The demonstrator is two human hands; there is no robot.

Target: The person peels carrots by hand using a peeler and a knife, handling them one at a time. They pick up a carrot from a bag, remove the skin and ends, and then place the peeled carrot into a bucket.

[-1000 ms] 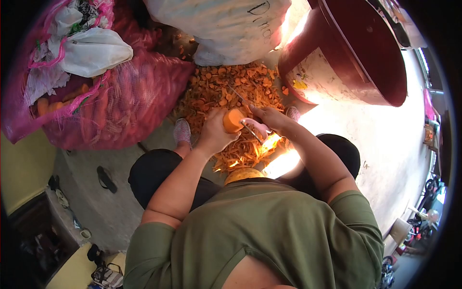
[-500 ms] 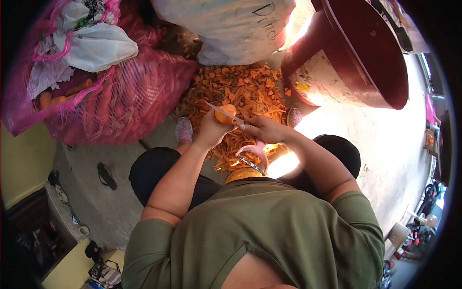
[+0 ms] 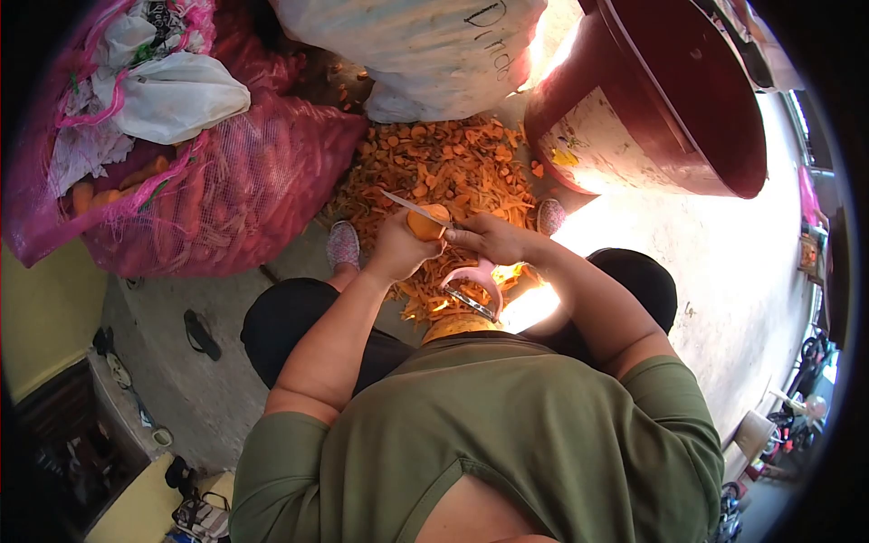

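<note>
- A white sack [image 3: 416, 45] stands at the far side of the heap of carrot peelings [image 3: 453, 167]. It carries black handwriting that seems to begin "Din"; the rest cannot be read.
- A person in a green shirt sits over the near edge of the heap, seen from above.
- The left hand [image 3: 398, 246] is closed around a carrot [image 3: 425, 223], above the near edge of the heap. Only an orange stub shows past the fingers, so which way its long axis runs cannot be told.
- The right hand [image 3: 489, 240], just to the right of the carrot, is closed on the handle of a knife [image 3: 412, 206].
- The blade lies across the top of the carrot, touching it. Its long axis runs almost level, and the tip points left and slightly away from the person.
- A pink peeler [image 3: 475, 285] hangs below the right hand, with its blade end toward the person.
- A red mesh bag [image 3: 226, 190] full of carrots lies left of the heap, with a white plastic bag [image 3: 176, 95] on top of it.
- A large dark red tub [image 3: 670, 100] stands tilted to the right of the heap.
</note>
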